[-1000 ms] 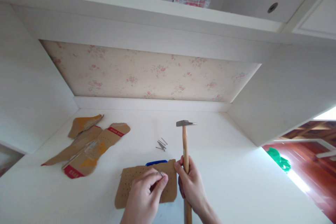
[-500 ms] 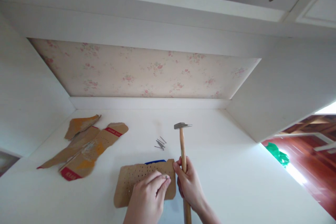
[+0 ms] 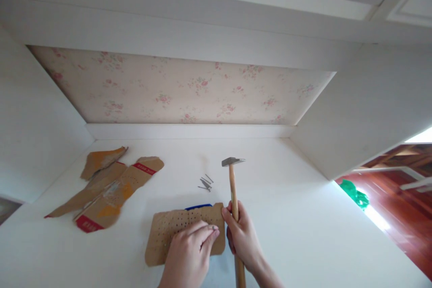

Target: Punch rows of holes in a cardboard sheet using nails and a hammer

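From where I'm watching: left hand (image 3: 189, 256) has its fingertips pinching a nail (image 3: 213, 227) down on the hole-dotted cardboard piece (image 3: 168, 231), which lies flat on the white desk (image 3: 286, 216); right hand (image 3: 243, 239) is wrapped tight round the hammer (image 3: 232, 182), head pointing away, just right of that cardboard; loose nails (image 3: 205, 183) lie near the head; torn cardboard scraps (image 3: 108, 186) sit well off left.

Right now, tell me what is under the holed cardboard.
A blue edge shows at the far side of the cardboard; the rest is covered, so I cannot identify it. The left hand rests on top.
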The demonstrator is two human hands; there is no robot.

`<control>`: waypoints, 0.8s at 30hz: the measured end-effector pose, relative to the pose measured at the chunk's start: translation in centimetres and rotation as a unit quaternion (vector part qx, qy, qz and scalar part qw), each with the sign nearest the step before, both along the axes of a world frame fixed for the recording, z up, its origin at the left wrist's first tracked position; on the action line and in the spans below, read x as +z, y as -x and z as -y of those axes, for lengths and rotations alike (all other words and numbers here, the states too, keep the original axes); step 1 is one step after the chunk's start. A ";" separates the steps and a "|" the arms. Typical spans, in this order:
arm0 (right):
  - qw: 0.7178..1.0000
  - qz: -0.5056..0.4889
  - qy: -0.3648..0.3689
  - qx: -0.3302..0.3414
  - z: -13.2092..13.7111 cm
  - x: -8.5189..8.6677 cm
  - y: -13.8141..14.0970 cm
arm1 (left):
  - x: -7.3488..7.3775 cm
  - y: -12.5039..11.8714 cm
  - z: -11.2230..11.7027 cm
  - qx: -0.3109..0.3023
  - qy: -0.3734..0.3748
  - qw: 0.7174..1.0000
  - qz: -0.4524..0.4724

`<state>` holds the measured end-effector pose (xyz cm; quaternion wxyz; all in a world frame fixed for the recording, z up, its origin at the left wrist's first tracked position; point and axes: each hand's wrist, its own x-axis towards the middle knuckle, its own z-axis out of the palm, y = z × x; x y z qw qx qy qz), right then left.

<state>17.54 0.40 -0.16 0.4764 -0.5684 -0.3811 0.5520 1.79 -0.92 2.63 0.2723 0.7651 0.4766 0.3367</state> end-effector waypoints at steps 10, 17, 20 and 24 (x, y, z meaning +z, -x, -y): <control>1.000 -0.022 -0.001 0.004 -0.1 0.2 -0.1 | -0.2 -0.3 -0.2 0.010 -0.023 0.998 -0.062; 1.000 -0.012 0.011 0.003 -0.1 0.6 -0.2 | -0.6 -0.5 0.0 0.009 -0.072 0.994 -0.084; 1.000 -0.003 0.025 0.001 0.5 1.1 -0.7 | -1.1 -0.6 0.1 0.012 -0.105 0.990 -0.093; 0.998 -0.029 0.052 0.016 3.2 1.9 -2.3 | -1.4 -0.8 0.2 0.013 -0.142 0.985 -0.098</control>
